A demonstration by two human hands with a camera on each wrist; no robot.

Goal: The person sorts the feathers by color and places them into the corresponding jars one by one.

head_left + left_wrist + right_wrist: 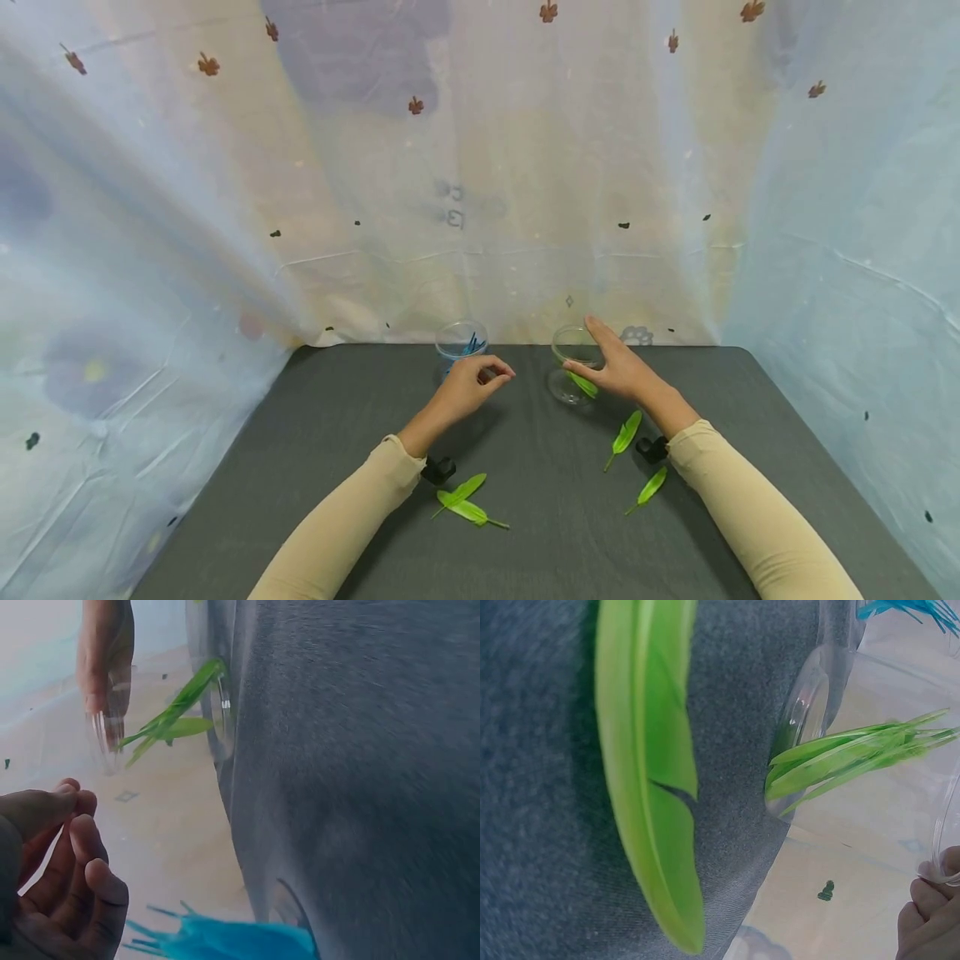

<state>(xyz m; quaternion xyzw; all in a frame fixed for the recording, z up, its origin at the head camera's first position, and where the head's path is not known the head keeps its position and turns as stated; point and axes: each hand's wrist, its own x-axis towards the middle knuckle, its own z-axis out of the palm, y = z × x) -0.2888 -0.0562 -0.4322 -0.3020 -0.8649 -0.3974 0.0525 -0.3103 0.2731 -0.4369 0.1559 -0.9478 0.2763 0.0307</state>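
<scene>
A clear plastic cup (pixel 567 398) stands at the back right of the table, with several green feathers (pixel 855 761) leaning inside it, stems up. My right hand (pixel 618 367) grips this cup near its rim from the right, thumb in front and fingers behind. My left hand (pixel 467 390) hovers between the two cups, its fingers loosely curled and thumb tip close to the index finger. Nothing shows between them in the left wrist view. Just behind that hand stands the other clear cup (pixel 450 332), holding several blue feathers (pixel 232 939); the hand partly hides it.
Two green feathers (pixel 468 508) lie crossed on the dark grey table (pixel 555 542), near the left forearm. By the right wrist lie another green feather (pixel 627 432) and a smaller one (pixel 652 486). A patterned curtain (pixel 510 167) hangs behind and along both sides.
</scene>
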